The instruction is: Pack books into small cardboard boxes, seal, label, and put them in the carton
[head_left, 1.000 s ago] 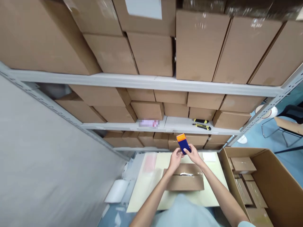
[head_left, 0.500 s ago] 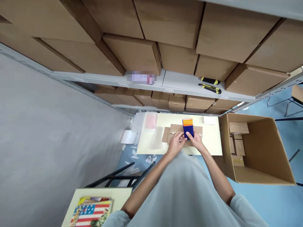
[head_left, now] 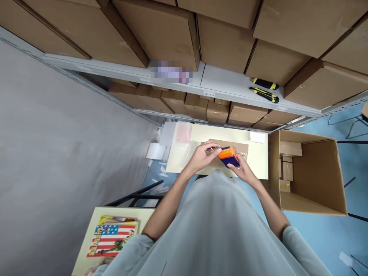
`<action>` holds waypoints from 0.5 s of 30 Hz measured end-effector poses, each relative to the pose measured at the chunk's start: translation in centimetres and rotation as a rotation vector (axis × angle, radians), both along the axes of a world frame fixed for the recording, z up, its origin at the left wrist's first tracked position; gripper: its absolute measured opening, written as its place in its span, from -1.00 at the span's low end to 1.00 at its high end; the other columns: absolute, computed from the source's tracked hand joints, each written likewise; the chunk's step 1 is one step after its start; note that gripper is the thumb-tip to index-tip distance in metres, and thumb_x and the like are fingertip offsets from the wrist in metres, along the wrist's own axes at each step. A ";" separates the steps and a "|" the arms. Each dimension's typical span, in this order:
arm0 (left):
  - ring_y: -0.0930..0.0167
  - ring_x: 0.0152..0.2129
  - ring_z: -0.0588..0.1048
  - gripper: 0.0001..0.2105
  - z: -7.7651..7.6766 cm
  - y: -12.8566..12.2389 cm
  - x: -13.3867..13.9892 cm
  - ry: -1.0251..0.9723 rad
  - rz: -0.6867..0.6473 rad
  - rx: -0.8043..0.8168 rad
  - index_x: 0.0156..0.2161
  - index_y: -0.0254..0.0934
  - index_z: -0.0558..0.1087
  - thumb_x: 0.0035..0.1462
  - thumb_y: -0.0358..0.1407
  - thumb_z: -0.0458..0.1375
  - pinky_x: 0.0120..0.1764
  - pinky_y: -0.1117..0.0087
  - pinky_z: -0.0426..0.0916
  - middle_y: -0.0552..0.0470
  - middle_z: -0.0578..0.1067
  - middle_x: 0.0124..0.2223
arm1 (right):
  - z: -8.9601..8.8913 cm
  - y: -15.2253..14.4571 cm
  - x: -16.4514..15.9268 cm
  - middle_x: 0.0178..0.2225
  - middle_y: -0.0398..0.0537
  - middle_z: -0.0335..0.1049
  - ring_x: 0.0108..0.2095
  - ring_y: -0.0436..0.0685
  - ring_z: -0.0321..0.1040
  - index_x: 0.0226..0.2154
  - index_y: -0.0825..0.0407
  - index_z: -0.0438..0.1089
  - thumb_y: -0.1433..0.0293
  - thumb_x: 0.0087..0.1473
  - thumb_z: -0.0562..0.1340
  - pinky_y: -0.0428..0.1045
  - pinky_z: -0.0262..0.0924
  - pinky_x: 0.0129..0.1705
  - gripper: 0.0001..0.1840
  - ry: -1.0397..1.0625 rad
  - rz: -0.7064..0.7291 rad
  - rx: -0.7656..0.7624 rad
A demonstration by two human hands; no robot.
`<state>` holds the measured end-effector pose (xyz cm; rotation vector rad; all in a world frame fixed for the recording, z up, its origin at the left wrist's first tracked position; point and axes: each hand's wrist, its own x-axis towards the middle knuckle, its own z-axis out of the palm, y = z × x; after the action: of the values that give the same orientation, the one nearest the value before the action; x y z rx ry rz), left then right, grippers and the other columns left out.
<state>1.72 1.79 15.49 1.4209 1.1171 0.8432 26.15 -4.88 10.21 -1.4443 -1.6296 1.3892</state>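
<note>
A small dark blue and orange box is held above a pale yellow table, its orange end tilted up toward me. My right hand grips it from the right, with the thumb across the blue part. At the upper left corner, the thumb and forefinger of my left hand pinch the orange end. Whether a flap or the box itself is between those fingertips is hard to make out. Beneath the hands, a piece of brown cardboard with clear tape lies on the table, partly hidden.
A large open carton with several small boxes stands to the right. Shelves of brown cartons rise ahead, with two utility knives on one shelf. A magazine lies on a side table at lower left; a grey wall borders the left.
The box has turned, tipping its orange end toward me. My left hand has shifted from the box's lower left up to the orange end. The view has also moved.
</note>
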 end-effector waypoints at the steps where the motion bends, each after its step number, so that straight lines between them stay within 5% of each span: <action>1: 0.27 -0.10 0.61 -0.62 0.1 -0.1 -0.1 0.004 -0.007 0.003 -0.11 -0.24 0.67 0.33 0.05 0.26 -0.01 0.26 0.51 -0.12 0.65 -0.07 | 0.2 0.0 0.2 0.01 0.11 0.53 -0.01 0.32 0.50 0.13 -0.03 0.32 -0.09 0.35 0.27 0.17 0.42 0.05 -0.45 -0.007 0.008 0.002; 15: 0.31 -0.27 0.56 -0.61 -1.3 -0.3 -1.6 0.012 -0.076 -0.142 -0.14 -0.26 0.63 0.26 0.07 0.28 -0.24 0.36 0.44 -0.06 0.66 -0.17 | 1.9 -0.5 0.5 -0.14 0.01 0.52 -0.20 0.25 0.44 0.00 -0.04 0.35 -0.07 0.34 0.28 0.08 0.37 -0.15 -0.52 -0.176 0.138 -0.002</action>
<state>0.15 1.53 14.23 1.3435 1.1028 0.6890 26.70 -5.41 12.07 -1.5160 -1.8698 1.3703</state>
